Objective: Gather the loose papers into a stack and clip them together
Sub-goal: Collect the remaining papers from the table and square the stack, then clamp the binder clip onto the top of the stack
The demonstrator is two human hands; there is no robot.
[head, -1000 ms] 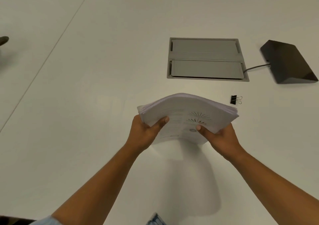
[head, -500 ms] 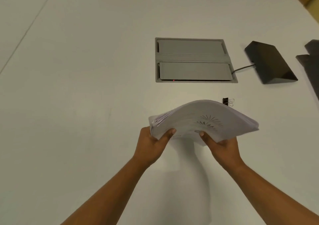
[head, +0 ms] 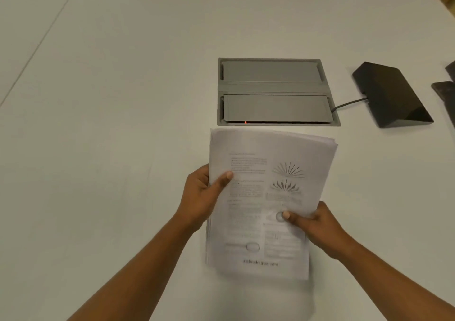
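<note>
Head camera: over the white table (head: 123, 99) we hold the paper stack (head: 261, 197) upright, our left hand (head: 199, 195) clamping its left edge and our right hand (head: 317, 224) pinching its lower right edge.

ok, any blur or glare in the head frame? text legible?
Head view: motion blur on the papers, worst at the near edge; body text unreadable, drawings still discernible. Soft even light, no glare on the table; faint shadow below the stack. Wide-angle bend shows at the table edges. A red light glows on the grey hatch.
</note>
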